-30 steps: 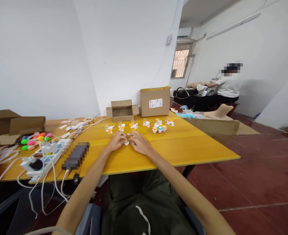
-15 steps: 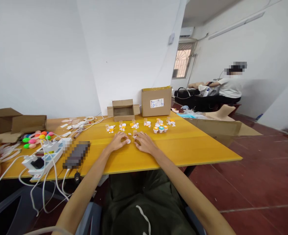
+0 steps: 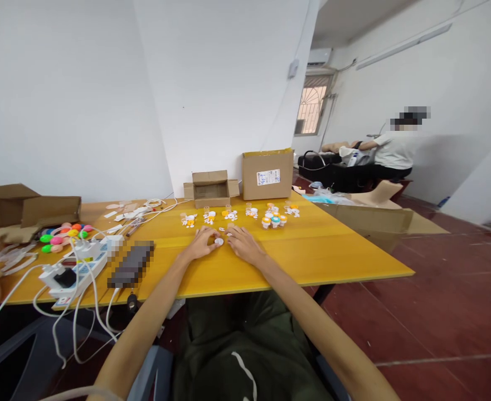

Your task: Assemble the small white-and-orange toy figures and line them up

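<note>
Both hands are rested on the yellow table [image 3: 312,250], near its middle. The left hand [image 3: 201,244] is curled loosely, fingertips touching a small white round cap [image 3: 219,241]; whether the cap is pinched or only touched cannot be told. The right hand [image 3: 244,245] is laid flat just beside it, fingers spread toward the cap, nothing seen held. The two hands are nearly touching, the cap between them.

Just beyond the fingertips a few tiny white bits [image 3: 222,229] are scattered. Further back a row of small clusters of white and orange parts [image 3: 209,216] is laid out across the table, with a group of small pots with orange and teal lids [image 3: 273,219] at the right end of the row. Behind the row an open small cardboard box [image 3: 211,189] and a closed larger cardboard box [image 3: 267,174] are placed at the far edge.

To the left: a white power strip [image 3: 72,272] with cables, a blurred dark flat item [image 3: 130,264], a heap of coloured egg-shaped pieces [image 3: 62,235], and a flattened carton [image 3: 28,208].

Another person [image 3: 391,153] is seated well apart at the far right, back in the room.
</note>
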Demonstrator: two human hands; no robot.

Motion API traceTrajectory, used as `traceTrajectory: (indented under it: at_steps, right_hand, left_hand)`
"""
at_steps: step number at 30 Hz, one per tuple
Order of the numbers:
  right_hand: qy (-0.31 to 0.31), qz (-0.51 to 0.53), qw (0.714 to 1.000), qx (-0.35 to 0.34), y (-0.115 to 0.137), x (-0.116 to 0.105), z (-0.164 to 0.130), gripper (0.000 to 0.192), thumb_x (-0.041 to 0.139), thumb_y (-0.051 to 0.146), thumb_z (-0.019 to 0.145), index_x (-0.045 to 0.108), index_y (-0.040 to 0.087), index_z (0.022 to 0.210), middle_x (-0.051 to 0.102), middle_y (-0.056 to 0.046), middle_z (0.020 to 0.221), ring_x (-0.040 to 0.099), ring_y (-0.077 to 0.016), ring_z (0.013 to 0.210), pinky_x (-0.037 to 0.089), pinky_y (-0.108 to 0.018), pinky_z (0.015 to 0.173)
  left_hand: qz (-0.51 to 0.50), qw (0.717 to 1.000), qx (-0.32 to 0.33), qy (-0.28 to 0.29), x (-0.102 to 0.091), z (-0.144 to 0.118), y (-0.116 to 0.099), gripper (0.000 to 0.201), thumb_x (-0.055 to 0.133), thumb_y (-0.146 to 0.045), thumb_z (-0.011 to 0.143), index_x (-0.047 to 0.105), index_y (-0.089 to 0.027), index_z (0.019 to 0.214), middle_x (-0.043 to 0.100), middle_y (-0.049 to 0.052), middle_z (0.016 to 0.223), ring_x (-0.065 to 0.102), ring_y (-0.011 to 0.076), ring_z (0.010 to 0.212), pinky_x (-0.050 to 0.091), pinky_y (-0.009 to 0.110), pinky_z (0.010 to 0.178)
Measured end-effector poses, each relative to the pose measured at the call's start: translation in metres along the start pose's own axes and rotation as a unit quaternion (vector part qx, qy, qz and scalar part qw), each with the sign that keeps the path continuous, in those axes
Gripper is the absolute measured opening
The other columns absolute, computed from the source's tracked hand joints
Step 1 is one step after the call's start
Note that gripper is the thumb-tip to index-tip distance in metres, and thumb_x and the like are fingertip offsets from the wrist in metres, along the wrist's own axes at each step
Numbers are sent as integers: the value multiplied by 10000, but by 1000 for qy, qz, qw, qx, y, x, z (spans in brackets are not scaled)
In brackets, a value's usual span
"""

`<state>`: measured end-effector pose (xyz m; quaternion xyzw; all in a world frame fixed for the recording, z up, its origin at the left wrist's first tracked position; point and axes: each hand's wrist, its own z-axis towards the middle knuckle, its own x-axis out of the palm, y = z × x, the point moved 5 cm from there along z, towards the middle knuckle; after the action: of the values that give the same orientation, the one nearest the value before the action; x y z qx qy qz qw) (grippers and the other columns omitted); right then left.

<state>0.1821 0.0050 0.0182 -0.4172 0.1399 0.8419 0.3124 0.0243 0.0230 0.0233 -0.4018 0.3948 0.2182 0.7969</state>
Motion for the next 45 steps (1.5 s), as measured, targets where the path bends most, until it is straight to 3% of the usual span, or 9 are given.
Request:
traceTrajectory:
  at_steps: [6,15,31,45]
  right_hand:
    - [-50,75,995,31,-2,1,3,196,516,114,927,665,231,875,660,-87,1150,574,-225,1103,503,-396,882]
    - [-58,146,986,48,-5,4,8,178,533,121,905,648,243,847,655,-74,1146,576,-228,1094,494,-409,900]
    - [-20,133,991,23,4,3,11,178,517,147,946,661,235,891,631,-76,1165,553,-223,1084,464,-402,916]
    - [-22,124,992,27,8,-2,7,224,533,68,865,665,240,921,628,-64,1176,542,-229,1114,471,-425,954]
  left_hand:
    - [-8,1000,-7,-8,1,0,-1,229,710,-385,810,681,-250,993,683,39,951,542,262,1052,394,420,1007]
    - [-3,1000,-13,20,3,1,-5,230,705,-438,808,709,-242,927,677,37,885,534,266,1037,367,426,1011]
    - [-32,999,-20,21,5,2,-4,288,680,-525,812,712,-245,873,671,40,886,530,267,1037,358,441,1035]
    - [-24,999,-8,26,5,2,-3,251,684,-474,831,694,-223,843,664,36,852,529,259,1034,364,433,1018]
